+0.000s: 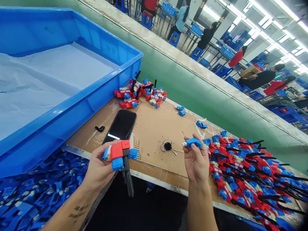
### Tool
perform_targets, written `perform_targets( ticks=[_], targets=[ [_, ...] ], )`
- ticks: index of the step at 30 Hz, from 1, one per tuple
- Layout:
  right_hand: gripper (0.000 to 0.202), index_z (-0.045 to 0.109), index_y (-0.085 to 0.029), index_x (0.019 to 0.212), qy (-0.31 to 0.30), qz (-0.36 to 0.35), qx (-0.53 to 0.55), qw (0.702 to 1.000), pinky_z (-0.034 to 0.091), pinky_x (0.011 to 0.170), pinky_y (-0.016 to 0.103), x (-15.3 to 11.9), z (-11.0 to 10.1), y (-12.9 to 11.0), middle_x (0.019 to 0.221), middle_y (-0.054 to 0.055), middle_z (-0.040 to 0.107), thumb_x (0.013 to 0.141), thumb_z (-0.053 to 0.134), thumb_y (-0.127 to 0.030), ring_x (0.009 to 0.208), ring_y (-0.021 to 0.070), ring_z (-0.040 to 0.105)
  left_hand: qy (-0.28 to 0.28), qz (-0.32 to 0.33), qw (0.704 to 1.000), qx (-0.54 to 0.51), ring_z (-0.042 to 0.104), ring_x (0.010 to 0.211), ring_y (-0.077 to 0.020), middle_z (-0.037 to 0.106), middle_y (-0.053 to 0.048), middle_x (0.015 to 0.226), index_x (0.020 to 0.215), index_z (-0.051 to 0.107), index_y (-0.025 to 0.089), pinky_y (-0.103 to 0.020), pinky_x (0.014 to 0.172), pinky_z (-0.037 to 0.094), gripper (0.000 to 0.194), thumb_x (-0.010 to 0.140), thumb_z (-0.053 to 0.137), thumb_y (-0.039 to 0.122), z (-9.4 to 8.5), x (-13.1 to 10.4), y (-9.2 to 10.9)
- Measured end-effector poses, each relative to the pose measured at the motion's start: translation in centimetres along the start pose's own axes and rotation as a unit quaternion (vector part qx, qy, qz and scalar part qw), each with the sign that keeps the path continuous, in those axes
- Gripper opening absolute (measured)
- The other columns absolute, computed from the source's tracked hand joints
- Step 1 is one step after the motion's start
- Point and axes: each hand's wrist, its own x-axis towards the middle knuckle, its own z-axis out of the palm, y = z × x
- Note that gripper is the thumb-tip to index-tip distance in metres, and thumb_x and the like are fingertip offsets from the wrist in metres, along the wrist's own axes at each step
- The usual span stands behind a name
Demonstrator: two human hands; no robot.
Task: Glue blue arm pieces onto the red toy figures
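My left hand [101, 166] is closed around a red and blue toy robot torso [120, 150], whose dark gun-like piece [128, 176] points down toward the table's front edge. Between the thumb and fingers of my right hand [197, 160] is a blue toy leg piece [193, 142] with a small white end pointing left. The two parts are apart from each other. Between my hands, on a cardboard sheet [154, 128], sits a small pot of black liquid [167, 146] with cotton swabs [176, 150] beside it.
A large pile of toy torsos [240, 166] covers the right side. More torsos [154, 96] stand at the back. Left are a big blue bin [96, 93], a phone [121, 125], and a black part [99, 128]. Blue pieces [36, 199] fill the lower left. People sit far behind.
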Motion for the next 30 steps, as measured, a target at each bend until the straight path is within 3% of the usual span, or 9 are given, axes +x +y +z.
perform_targets(
  ticks=[3,6,8,10,13,16,19,26,30],
  targets=[
    [0.049,0.067,-0.021,0.116,0.001,-0.013,0.024,1.0,0.052,0.068,0.018,-0.4,0.1,-0.5,0.102,0.009,0.07,0.072,0.086,-0.03,0.079,0.0099,0.064,-0.054,0.096,0.991,0.076,0.07,0.097,-0.0235,0.07,-0.005,0.1,0.099,0.067,0.023,-0.024,0.08,0.058,0.051,0.054,0.09,0.013,0.3,0.3,1.5],
    [0.045,0.067,-0.021,0.116,-0.005,-0.031,0.036,0.999,0.051,0.066,0.019,-0.8,0.0,-1.0,0.101,0.009,0.069,0.075,0.083,-0.031,0.078,0.01,0.063,-0.081,0.129,0.98,0.129,0.07,0.076,-0.0186,0.071,-0.005,0.091,0.097,0.049,0.024,-0.018,0.06,0.055,0.055,0.059,0.089,0.017,1.1,0.2,3.4],
    [0.043,0.067,-0.022,0.116,-0.013,-0.041,0.043,0.998,0.051,0.066,0.019,-1.2,0.1,-1.4,0.099,0.008,0.069,0.077,0.082,-0.03,0.078,0.0105,0.064,-0.108,0.136,0.968,0.183,0.07,0.073,-0.018,0.073,-0.007,0.093,0.087,0.051,0.02,-0.019,0.063,0.056,0.048,0.06,0.091,0.019,1.2,0.1,3.8],
    [0.04,0.068,-0.023,0.116,-0.027,-0.051,0.054,0.997,0.052,0.067,0.018,-2.0,0.3,-1.7,0.098,0.007,0.069,0.079,0.081,-0.029,0.079,0.0104,0.065,-0.159,0.119,0.96,0.196,0.072,0.083,-0.0198,0.073,-0.008,0.097,0.083,0.062,0.018,-0.022,0.074,0.058,0.036,0.06,0.091,0.018,1.0,-0.1,3.3],
    [0.034,0.068,-0.025,0.117,-0.056,-0.067,0.061,0.994,0.054,0.069,0.018,-4.0,1.2,-1.7,0.1,0.007,0.07,0.085,0.077,-0.026,0.082,0.0104,0.067,-0.243,0.009,0.969,0.037,0.07,0.08,-0.0157,0.072,-0.006,0.1,0.1,0.074,0.026,-0.022,0.072,0.057,0.035,0.068,0.088,0.023,1.6,-1.0,1.1],
    [0.027,0.067,-0.026,0.118,-0.08,-0.081,0.052,0.992,0.058,0.071,0.02,-6.5,2.3,-1.0,0.099,0.006,0.071,0.091,0.071,-0.025,0.085,0.013,0.07,-0.229,-0.112,0.96,-0.116,0.067,0.08,-0.0132,0.067,-0.003,0.097,0.103,0.073,0.027,-0.022,0.072,0.055,0.034,0.072,0.086,0.036,3.5,-2.7,-1.3],
    [0.026,0.063,-0.025,0.12,-0.079,-0.078,0.03,0.993,0.061,0.075,0.028,-8.6,2.7,0.1,0.099,0.006,0.07,0.094,0.067,-0.025,0.095,0.0193,0.071,-0.189,-0.169,0.954,-0.159,0.067,0.085,-0.0171,0.061,-0.002,0.097,0.1,0.069,0.024,-0.033,0.079,0.058,0.034,0.074,0.085,0.038,5.5,-4.3,-2.9],
    [0.029,0.061,-0.023,0.122,-0.069,-0.013,0.042,0.997,0.064,0.079,0.033,-10.4,1.7,2.1,0.102,0.008,0.072,0.094,0.068,-0.025,0.097,0.0226,0.073,-0.22,-0.148,0.957,-0.115,0.064,0.086,-0.0141,0.062,-0.003,0.101,0.104,0.065,0.022,-0.028,0.082,0.054,0.036,0.076,0.084,0.032,5.5,-5.0,-4.7],
    [0.033,0.066,-0.028,0.124,-0.083,-0.049,0.008,0.995,0.063,0.083,0.026,-10.6,1.2,1.9,0.106,0.005,0.072,0.093,0.067,-0.017,0.098,0.0184,0.072,-0.247,-0.122,0.958,-0.078,0.066,0.1,-0.0186,0.065,-0.003,0.11,0.113,0.065,0.027,-0.035,0.095,0.054,0.034,0.082,0.08,0.032,5.2,-5.0,-4.3]
  ],
)
